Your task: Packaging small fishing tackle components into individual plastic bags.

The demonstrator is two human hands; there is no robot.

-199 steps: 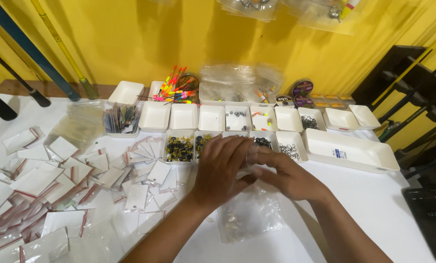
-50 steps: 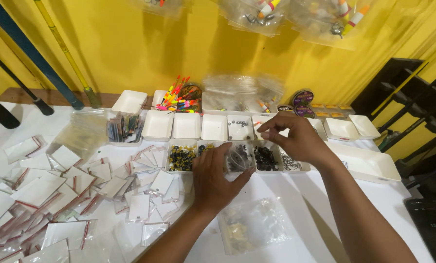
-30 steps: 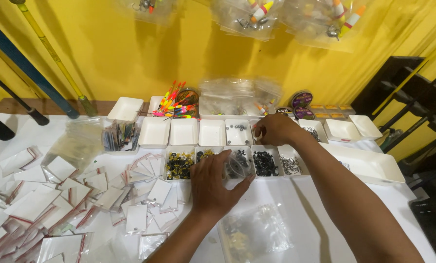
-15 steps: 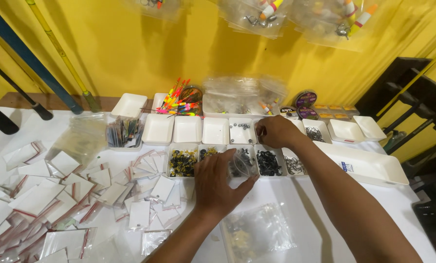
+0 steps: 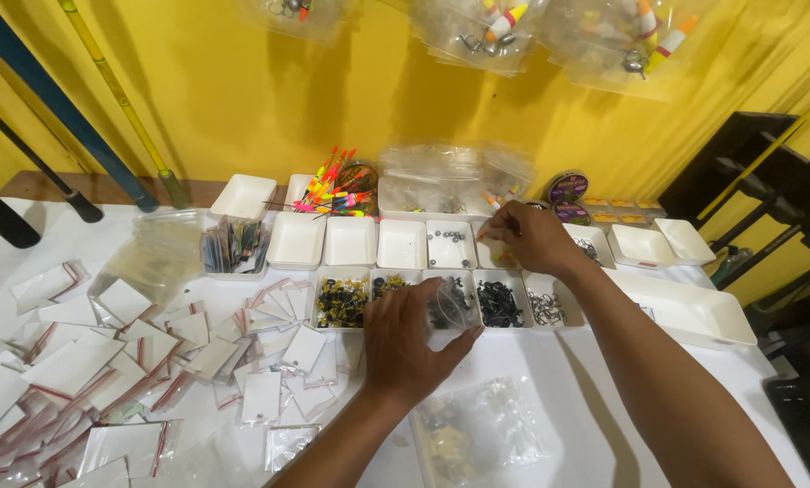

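Left hand (image 5: 405, 348) grips one clear bag (image 5: 448, 303) — right hand (image 5: 530, 237), fingers pinched, dips into the white tray (image 5: 491, 254) at one o'clock.

Small flat zip bags with red seal strips (image 5: 107, 348) are lying scattered over the left of the white bench (image 5: 712, 380). A stack of clear bags (image 5: 152, 253) is sitting behind them. A small clear bag (image 5: 448, 303) is being pinched open by the left hand (image 5: 409, 343). A crinkled clear bag pile (image 5: 477, 434) is lying at the near edge. Clear hanging packets (image 5: 559, 36) are dangling on the yellow wall. A white tray's label (image 5: 647, 312) is showing on the right.
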